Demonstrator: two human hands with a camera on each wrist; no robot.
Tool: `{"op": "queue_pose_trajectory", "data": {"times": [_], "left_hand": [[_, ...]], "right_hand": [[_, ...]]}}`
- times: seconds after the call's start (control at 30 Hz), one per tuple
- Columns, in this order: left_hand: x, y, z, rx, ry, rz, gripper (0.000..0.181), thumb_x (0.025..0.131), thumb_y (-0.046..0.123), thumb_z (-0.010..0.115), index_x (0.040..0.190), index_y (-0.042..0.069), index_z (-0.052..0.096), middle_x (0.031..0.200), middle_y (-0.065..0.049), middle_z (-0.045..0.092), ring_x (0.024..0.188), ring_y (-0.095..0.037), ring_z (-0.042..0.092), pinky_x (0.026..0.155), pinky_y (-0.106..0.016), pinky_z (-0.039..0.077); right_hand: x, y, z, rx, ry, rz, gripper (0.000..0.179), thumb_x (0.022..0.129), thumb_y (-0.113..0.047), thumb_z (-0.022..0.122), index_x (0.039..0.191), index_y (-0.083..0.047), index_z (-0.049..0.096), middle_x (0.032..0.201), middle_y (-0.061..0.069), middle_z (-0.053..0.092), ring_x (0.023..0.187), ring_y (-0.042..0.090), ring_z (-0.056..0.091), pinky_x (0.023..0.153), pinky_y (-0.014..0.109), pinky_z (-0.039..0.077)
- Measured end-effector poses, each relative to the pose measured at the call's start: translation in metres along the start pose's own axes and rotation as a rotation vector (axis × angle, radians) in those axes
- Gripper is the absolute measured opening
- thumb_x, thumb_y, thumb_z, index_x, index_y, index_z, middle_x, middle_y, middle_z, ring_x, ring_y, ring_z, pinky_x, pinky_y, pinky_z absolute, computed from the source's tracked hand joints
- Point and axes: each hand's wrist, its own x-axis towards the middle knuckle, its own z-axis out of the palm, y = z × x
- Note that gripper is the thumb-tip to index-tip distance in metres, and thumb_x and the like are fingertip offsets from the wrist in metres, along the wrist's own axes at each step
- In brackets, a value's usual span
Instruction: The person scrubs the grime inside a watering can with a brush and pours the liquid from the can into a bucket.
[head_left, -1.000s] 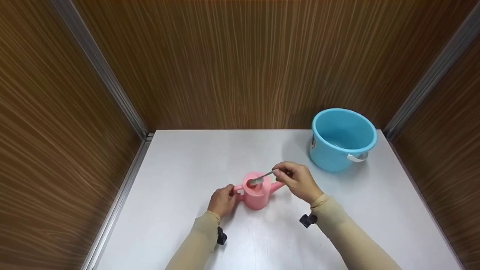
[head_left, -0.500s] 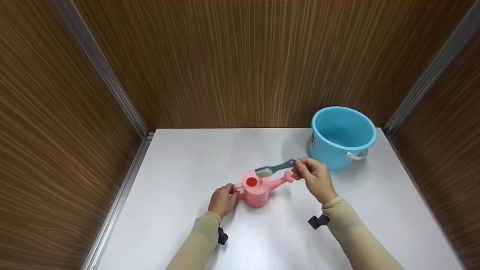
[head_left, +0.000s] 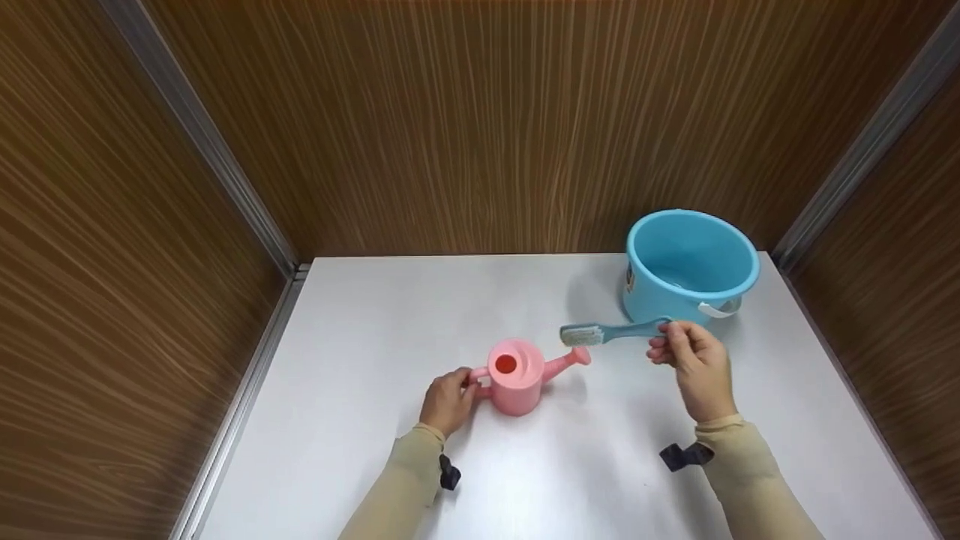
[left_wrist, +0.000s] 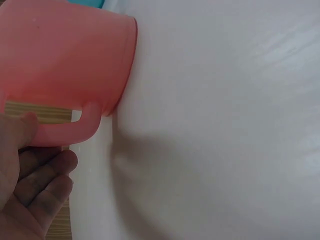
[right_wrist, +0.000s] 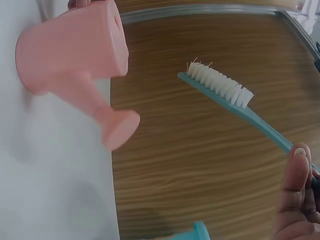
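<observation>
A pink watering can (head_left: 516, 386) stands upright on the white table, its spout pointing right and a round red opening on top. My left hand (head_left: 448, 401) holds its handle; in the left wrist view the handle (left_wrist: 67, 132) lies between thumb and fingers. Above the table, right of the can, my right hand (head_left: 697, 367) pinches the handle end of a blue-grey brush (head_left: 615, 332). White bristles (right_wrist: 220, 82) line the brush head, some bent or stray. The head hangs just above the spout tip in the head view, apart from the can in the right wrist view.
A light blue bucket (head_left: 667, 304) with a white grip on its handle stands at the back right of the white table (head_left: 390, 315). Wood-grain panels (head_left: 480, 127) enclose the back and both sides, joined by metal strips.
My right hand has drawn the brush up out of the can's top opening and away to the right, turning its bristles into view. The left hand and the can have stayed in place.
</observation>
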Motion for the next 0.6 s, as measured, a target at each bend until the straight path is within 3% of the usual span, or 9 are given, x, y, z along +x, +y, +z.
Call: {"op": "queue_pose_trajectory", "data": {"times": [0.37, 0.6], "left_hand": [[0.003, 0.001, 0.003, 0.0, 0.016, 0.02, 0.008, 0.091, 0.014, 0.068, 0.098, 0.012, 0.068, 0.088, 0.001, 0.068, 0.084, -0.015, 0.064, 0.076, -0.033, 0.053], [0.0, 0.0, 0.003, -0.024, 0.014, -0.022, 0.005, 0.09, 0.017, 0.069, 0.094, 0.015, 0.066, 0.086, 0.005, 0.066, 0.083, -0.011, 0.063, 0.074, -0.031, 0.052]], "right_hand": [[-0.021, 0.01, -0.064, 0.215, 0.212, 0.052, 0.037, 0.098, -0.017, 0.054, 0.105, 0.018, 0.052, 0.083, 0.019, 0.064, 0.07, 0.02, 0.065, 0.067, 0.026, 0.055], [-0.031, 0.017, -0.1, 0.311, 0.342, 0.097, 0.033, 0.095, -0.015, 0.057, 0.106, 0.016, 0.055, 0.082, 0.019, 0.063, 0.067, 0.02, 0.064, 0.064, 0.025, 0.055]]}}
